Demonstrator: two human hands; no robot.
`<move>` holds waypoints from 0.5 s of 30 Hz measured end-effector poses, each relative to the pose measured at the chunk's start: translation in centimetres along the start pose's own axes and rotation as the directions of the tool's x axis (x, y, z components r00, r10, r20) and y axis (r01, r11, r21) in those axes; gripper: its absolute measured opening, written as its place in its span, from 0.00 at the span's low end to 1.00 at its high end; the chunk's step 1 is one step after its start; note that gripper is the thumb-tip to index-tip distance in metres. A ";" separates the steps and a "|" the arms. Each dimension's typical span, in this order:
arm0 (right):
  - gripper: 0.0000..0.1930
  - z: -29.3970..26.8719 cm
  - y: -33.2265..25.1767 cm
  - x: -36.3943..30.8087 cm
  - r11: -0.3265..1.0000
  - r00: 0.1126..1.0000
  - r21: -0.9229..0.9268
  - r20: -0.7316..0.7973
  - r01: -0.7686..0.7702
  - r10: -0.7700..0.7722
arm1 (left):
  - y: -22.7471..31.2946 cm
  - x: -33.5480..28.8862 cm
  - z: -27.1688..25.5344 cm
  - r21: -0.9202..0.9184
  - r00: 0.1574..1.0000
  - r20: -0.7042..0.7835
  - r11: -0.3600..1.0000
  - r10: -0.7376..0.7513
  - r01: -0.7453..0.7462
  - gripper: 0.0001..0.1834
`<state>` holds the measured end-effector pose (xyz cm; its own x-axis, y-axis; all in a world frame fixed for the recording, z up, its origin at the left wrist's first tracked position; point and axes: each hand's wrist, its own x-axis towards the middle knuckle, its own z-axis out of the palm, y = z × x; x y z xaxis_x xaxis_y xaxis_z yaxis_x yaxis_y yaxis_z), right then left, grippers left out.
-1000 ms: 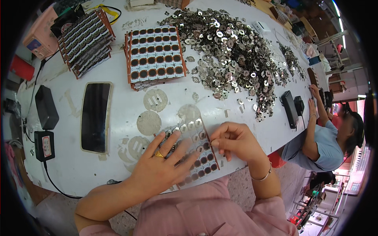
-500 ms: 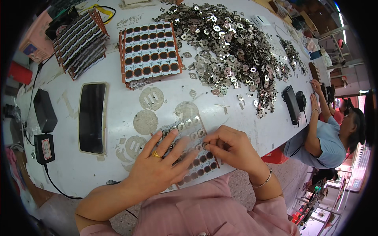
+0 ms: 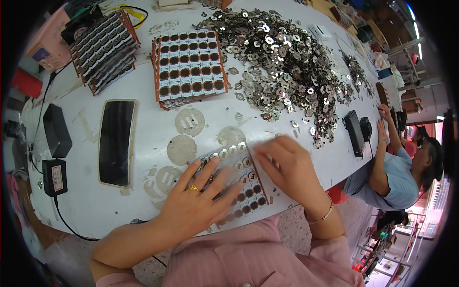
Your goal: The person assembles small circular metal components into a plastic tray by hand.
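My left hand lies with spread fingers over a panel of round dark pads near the table's front edge. It wears a gold ring, and its fingers hide part of the panel. Small slotted metal discs sit in rows on the panel's far part, while the pads nearest me show bare and dark. My right hand, with a bangle at the wrist, hovers just past the panel's right edge. Motion smears its fingertips, so whether it holds a disc cannot be told.
A big heap of metal discs spreads across the far middle. Stacked panels stand left of it, with another leaning stack farther left. A phone and black power adapters lie at left. A co-worker sits at right.
My right hand has lifted off the panel and shifted slightly right and away from me. My left hand stays over the panel. The view has shifted a little.
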<state>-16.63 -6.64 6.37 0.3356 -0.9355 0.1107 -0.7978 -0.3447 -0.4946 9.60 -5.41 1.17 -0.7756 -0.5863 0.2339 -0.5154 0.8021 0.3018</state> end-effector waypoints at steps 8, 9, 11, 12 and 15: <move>0.16 3.6 2.6 5.9 0.960 0.966 -0.245 -0.182 0.136 -0.183 | -1.2 0.5 0.2 -0.068 0.996 -0.055 0.995 -0.072 0.069 0.26; 0.15 3.6 2.8 6.0 0.984 0.951 -0.114 -0.262 0.135 -0.161 | -1.3 0.5 0.2 -0.112 0.994 -0.065 0.991 -0.083 0.076 0.26; 0.13 3.0 1.4 5.0 0.962 0.970 0.273 -0.225 -0.031 0.095 | -1.8 0.6 -0.2 -0.120 0.989 -0.099 0.988 -0.114 0.102 0.26; 0.13 2.9 1.1 4.7 0.948 0.966 0.311 -0.221 -0.063 0.137 | -2.1 0.6 -0.3 -0.130 0.984 -0.123 0.985 -0.132 0.116 0.26; 0.14 3.6 1.4 5.2 0.985 0.954 0.171 -0.297 0.022 0.030 | -3.2 0.2 -0.8 -0.113 0.987 -0.096 0.987 -0.127 0.116 0.29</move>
<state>-14.19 -11.67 3.11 0.1473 -0.9263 0.3468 -0.6929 -0.3469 -0.6321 11.42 -8.13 1.02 -0.6656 -0.6914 0.2810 -0.5570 0.7108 0.4296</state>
